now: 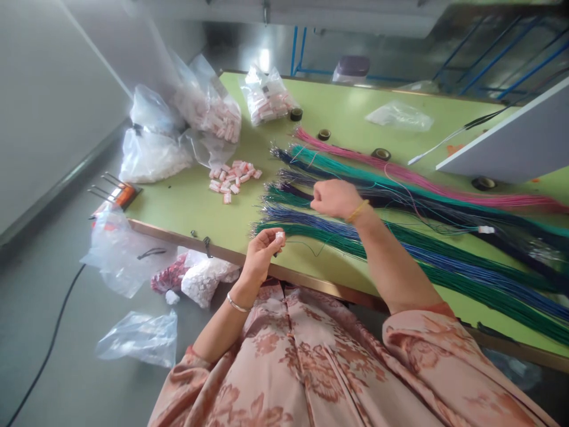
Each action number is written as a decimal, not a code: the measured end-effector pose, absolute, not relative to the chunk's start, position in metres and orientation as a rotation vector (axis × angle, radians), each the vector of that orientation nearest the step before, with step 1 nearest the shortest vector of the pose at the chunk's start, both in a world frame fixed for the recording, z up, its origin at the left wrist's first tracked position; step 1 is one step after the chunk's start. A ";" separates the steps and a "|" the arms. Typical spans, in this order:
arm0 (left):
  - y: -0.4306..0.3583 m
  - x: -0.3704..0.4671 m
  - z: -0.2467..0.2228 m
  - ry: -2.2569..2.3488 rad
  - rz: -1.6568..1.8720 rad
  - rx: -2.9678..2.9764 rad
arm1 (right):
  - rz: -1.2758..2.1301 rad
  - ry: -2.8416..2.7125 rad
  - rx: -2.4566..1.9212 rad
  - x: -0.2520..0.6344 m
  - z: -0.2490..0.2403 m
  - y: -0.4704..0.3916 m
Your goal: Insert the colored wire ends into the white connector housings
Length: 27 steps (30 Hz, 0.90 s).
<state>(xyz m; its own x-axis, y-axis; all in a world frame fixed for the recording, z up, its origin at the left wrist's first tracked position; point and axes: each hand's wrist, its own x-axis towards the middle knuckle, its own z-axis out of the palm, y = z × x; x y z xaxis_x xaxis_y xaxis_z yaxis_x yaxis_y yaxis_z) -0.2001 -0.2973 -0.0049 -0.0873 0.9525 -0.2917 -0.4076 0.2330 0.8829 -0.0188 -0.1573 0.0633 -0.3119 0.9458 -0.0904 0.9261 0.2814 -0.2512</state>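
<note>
My left hand [263, 252] pinches a small white connector housing [280, 236] above the table's front edge. A thin dark wire [306, 244] trails to the right from the housing. My right hand [334, 199] is closed, its knuckles up, over the middle of the wire bundles; what its fingers hold, if anything, is hidden. Close to it lie a dark bundle [377, 193] and a teal bundle [331, 166]. Blue wires [320, 222] and green wires [306, 231] run nearer to me. Left of the wire tips is a loose pile of white and orange connectors [233, 176].
Bags of connectors [267, 101] and a white-filled bag [151, 157] stand at the back left. Pink wires [418, 163] and tape rolls [381, 154] lie farther back. A pronged orange device [118, 198] is at the left corner. A grey panel [511, 136] stands at the right.
</note>
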 end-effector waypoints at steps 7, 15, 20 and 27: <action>-0.295 -0.195 -0.006 1.050 1.287 0.619 | 0.992 -2.232 -1.170 -0.029 0.082 -0.168; -0.297 -0.189 -0.004 1.006 1.311 0.563 | 1.151 -2.240 -0.922 -0.088 0.084 -0.188; -0.296 -0.193 -0.007 0.899 1.348 0.429 | 1.269 -2.122 -0.958 -0.067 0.072 -0.203; -0.290 -0.192 -0.010 0.785 1.314 0.305 | 1.296 -1.939 -1.110 -0.040 0.046 -0.237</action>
